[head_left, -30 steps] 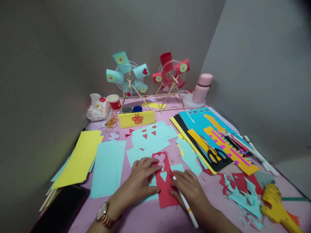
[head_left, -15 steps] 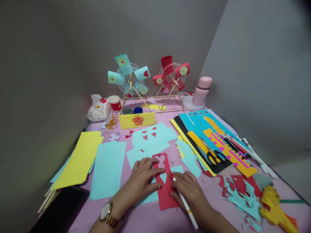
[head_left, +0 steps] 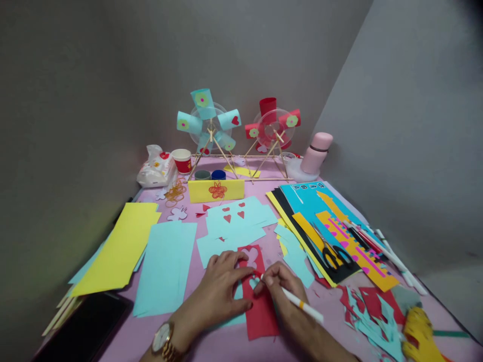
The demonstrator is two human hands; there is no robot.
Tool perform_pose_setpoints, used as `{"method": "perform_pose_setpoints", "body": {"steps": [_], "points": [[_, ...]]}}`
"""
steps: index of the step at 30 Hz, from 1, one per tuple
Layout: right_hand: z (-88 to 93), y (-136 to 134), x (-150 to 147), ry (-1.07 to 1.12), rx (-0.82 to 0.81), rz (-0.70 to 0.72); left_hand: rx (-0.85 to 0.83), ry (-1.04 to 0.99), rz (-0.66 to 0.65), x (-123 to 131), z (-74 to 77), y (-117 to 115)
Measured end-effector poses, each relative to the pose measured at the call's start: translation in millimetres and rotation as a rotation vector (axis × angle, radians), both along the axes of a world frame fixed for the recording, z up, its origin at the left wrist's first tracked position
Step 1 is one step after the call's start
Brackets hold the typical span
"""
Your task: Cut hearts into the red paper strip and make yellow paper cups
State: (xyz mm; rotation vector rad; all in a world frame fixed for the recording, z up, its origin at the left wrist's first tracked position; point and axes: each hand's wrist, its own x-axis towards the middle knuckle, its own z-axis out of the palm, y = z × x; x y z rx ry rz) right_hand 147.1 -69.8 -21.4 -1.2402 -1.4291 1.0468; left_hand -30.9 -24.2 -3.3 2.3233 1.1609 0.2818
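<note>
A red paper strip (head_left: pixel 261 309) with cut-out shapes lies on the pink table in front of me, over light-blue paper. My left hand (head_left: pixel 221 291) presses flat on the strip's left side, fingers spread; a gold watch (head_left: pixel 163 339) is on that wrist. My right hand (head_left: pixel 281 286) grips a white pen (head_left: pixel 302 305) in a writing pinch, its tip touching the strip near the heart-shaped hole (head_left: pixel 253 282).
Light-blue sheets (head_left: pixel 166 266) and yellow sheets (head_left: pixel 118 249) lie at left, beside a dark phone (head_left: pixel 81 329). Black scissors (head_left: pixel 334 254) rest on stacked coloured card at right. Paper scraps (head_left: pixel 377 306) and a yellow tool (head_left: pixel 422 329) sit near right. Two paper-cup wheels (head_left: pixel 207 123) stand at the back.
My right hand has lifted from lying flat and now holds the pen upright in a pinch with the tip on the red strip. The left hand stays pressed on the strip.
</note>
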Motion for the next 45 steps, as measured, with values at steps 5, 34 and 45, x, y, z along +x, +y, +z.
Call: {"method": "perform_pose_setpoints", "body": {"steps": [5, 34, 45], "points": [[-21.1, -5.0, 5.0, -0.311, 0.279, 0.081, -0.025, -0.016, -0.004, -0.1, -1.2, -0.9], [-12.7, -3.3, 1.1, -0.107, -0.183, -0.07, -0.258, -0.106, -0.066, 8.4, 4.8, 12.9], [-16.1, -0.8, -2.8, -0.266, -0.073, -0.058, -0.239, -0.12, -0.074, 7.0, 2.0, 13.3]]}}
